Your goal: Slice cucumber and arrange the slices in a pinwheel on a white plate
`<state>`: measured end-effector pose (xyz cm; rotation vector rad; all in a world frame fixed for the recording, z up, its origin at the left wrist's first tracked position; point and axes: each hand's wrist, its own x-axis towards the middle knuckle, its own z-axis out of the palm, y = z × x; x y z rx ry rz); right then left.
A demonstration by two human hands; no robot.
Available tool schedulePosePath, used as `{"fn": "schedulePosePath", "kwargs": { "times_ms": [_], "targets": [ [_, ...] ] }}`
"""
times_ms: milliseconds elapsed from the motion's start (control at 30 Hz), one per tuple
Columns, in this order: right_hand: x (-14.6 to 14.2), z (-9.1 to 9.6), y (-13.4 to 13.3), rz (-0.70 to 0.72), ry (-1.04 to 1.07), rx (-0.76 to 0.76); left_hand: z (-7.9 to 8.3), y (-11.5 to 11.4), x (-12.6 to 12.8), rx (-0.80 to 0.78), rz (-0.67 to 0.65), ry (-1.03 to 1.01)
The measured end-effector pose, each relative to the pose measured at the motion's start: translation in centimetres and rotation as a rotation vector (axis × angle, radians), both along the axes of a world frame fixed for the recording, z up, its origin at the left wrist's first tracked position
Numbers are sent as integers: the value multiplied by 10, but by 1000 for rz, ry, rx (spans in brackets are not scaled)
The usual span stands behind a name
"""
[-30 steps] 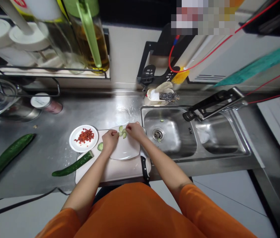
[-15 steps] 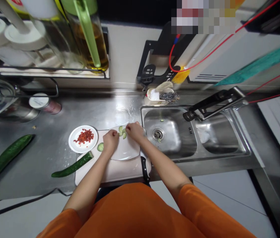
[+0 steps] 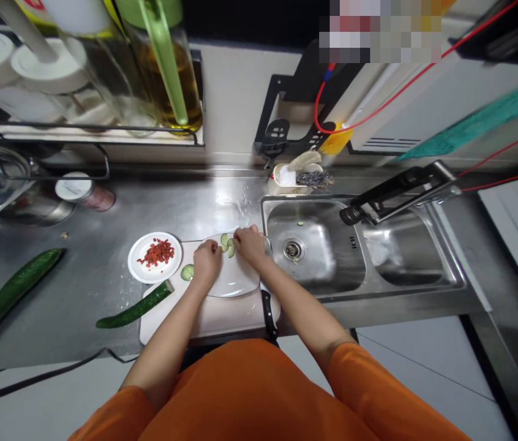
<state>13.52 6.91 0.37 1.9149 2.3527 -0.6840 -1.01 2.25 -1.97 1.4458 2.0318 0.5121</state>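
Both my hands rest over a white plate (image 3: 237, 283) that lies on a pale cutting board (image 3: 213, 317). A few thin cucumber slices (image 3: 226, 244) lie at the plate's far rim, between my two hands. My left hand (image 3: 206, 261) is curled, knuckles up, its fingertips just left of the slices. My right hand (image 3: 250, 242) is curled too, its fingertips pinched at the slices from the right. One more slice (image 3: 187, 272) lies on the board by my left hand. A cut cucumber piece (image 3: 134, 306) lies across the board's left edge.
A small white plate of red chopped bits (image 3: 154, 256) sits left of the board. A whole cucumber (image 3: 8, 297) lies far left on the steel counter. A black knife handle (image 3: 267, 311) sticks out at the board's right edge. The double sink (image 3: 332, 269) and faucet (image 3: 397, 193) are right.
Almost nothing: my hands stay at the slices on the plate's far rim, with only small finger shifts.
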Motion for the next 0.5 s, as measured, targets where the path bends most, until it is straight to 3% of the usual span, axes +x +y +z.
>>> {"fn": "schedulePosePath", "kwargs": {
  "times_ms": [500],
  "targets": [
    [0,2,-2,-14,6,-20,1,1,-1,65,-14,9]
  ]
}}
